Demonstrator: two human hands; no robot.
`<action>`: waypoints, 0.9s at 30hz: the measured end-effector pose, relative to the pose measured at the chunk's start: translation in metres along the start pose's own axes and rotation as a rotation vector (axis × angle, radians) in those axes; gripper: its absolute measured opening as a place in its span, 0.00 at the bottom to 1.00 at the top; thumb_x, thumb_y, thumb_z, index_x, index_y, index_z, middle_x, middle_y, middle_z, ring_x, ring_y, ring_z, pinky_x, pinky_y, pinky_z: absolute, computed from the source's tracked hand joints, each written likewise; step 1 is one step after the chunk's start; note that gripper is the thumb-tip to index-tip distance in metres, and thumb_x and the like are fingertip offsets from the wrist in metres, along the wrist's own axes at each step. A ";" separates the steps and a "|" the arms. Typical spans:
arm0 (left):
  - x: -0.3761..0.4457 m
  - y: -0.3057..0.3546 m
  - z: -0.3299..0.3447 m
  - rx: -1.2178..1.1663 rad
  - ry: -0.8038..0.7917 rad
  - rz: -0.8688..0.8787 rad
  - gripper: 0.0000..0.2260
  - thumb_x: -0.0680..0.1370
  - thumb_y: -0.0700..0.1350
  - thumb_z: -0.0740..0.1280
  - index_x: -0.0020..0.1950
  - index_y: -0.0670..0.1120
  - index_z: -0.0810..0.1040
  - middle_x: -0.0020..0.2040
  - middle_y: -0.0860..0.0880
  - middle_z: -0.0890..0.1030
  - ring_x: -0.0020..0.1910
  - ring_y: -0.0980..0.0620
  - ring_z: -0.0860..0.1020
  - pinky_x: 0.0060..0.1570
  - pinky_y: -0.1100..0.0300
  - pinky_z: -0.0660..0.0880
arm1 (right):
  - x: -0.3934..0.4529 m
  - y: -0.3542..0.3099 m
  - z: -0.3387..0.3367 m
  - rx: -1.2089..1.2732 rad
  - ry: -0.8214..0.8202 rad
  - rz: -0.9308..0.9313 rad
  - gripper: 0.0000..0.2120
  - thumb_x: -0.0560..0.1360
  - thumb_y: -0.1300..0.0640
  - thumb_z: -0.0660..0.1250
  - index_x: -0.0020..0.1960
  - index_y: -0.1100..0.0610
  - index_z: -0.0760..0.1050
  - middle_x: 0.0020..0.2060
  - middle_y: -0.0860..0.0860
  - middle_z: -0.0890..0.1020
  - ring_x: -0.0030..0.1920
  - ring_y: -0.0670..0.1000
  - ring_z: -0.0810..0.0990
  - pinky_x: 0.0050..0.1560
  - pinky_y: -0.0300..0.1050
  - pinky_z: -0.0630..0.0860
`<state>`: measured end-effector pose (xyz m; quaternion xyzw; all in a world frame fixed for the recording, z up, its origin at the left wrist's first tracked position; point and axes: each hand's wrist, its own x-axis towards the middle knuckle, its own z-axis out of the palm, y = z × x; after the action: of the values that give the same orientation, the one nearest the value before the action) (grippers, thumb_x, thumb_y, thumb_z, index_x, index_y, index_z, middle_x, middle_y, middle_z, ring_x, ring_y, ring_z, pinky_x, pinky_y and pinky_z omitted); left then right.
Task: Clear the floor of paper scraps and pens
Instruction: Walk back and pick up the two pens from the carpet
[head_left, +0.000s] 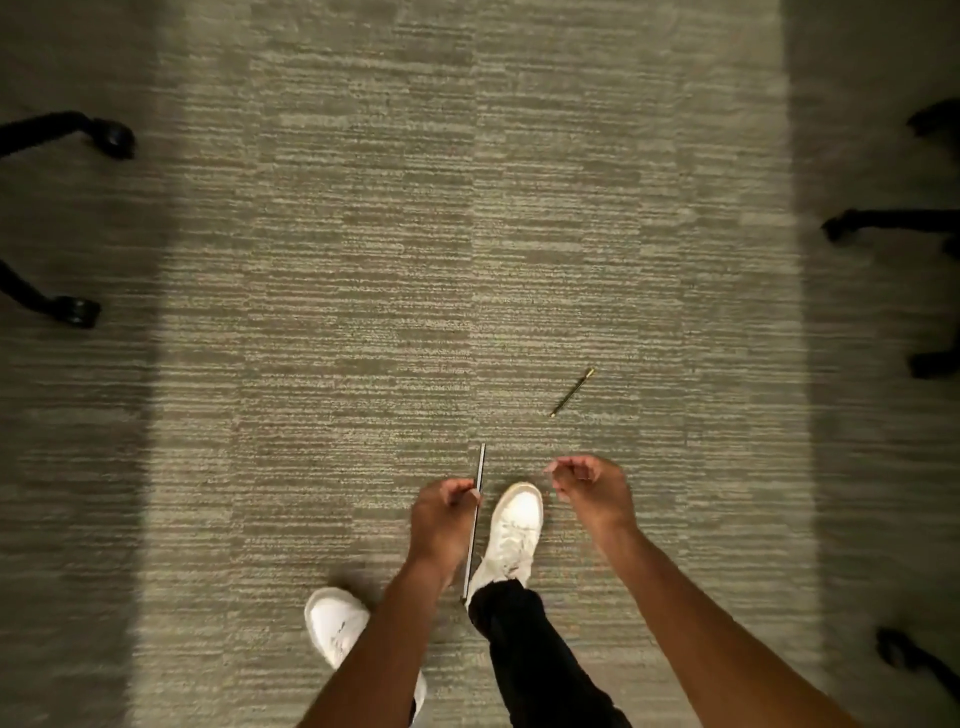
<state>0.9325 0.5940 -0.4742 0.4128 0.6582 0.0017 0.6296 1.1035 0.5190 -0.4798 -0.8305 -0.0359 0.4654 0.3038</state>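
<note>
One pinch: left hand with fingers curled round a thin grey pen, thumb side against the shaft, rod running near to far past the knuckles.
Right fingers: right hand loosely curled, tips drawn together, nothing visibly held; small scrap between them cannot be ruled out, too blurred to tell.
Step in hand: probably mid-collection, one long item secured, more left on the floor.
Next target: dark pencil, gold cap at its far end, lying flat and slanted on the carpet, far and right of the right hand, apart from it.
Next move: likely a reach forward and right with the free hand, fingertips down to the pile for a slim, round shaft prone to rolling.
Materials: held pen straight, rigid, faintly shiny; carpet low, striated, grey-green, lit in a central band.
Feet: white sneakers, laced, right one just beside the held pen; black trouser leg behind.
Edges: black chair casters on curved legs at left and right, in shadow.
Paper scraps: none visible anywhere.
</note>
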 end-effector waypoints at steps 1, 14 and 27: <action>0.010 0.005 0.011 0.031 0.004 0.023 0.07 0.74 0.41 0.68 0.47 0.38 0.82 0.43 0.39 0.84 0.42 0.47 0.80 0.51 0.49 0.77 | 0.015 0.004 -0.005 -0.013 0.023 -0.004 0.04 0.73 0.57 0.72 0.39 0.50 0.81 0.37 0.51 0.86 0.39 0.54 0.84 0.46 0.54 0.83; 0.158 -0.026 0.039 0.217 -0.026 0.059 0.07 0.75 0.38 0.67 0.39 0.47 0.81 0.39 0.42 0.83 0.35 0.48 0.77 0.42 0.50 0.76 | 0.194 0.058 0.027 -0.020 0.089 0.056 0.04 0.73 0.61 0.71 0.43 0.53 0.79 0.44 0.55 0.85 0.37 0.49 0.81 0.37 0.38 0.79; 0.287 -0.084 0.053 0.266 -0.027 0.090 0.04 0.74 0.34 0.70 0.47 0.40 0.81 0.37 0.45 0.80 0.36 0.50 0.76 0.40 0.58 0.73 | 0.336 0.126 0.077 -0.323 0.290 0.212 0.21 0.70 0.44 0.73 0.52 0.61 0.78 0.44 0.51 0.83 0.45 0.52 0.81 0.45 0.43 0.78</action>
<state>0.9690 0.6678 -0.7665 0.5217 0.6251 -0.0631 0.5772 1.2041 0.5680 -0.8289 -0.9256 0.0214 0.3587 0.1185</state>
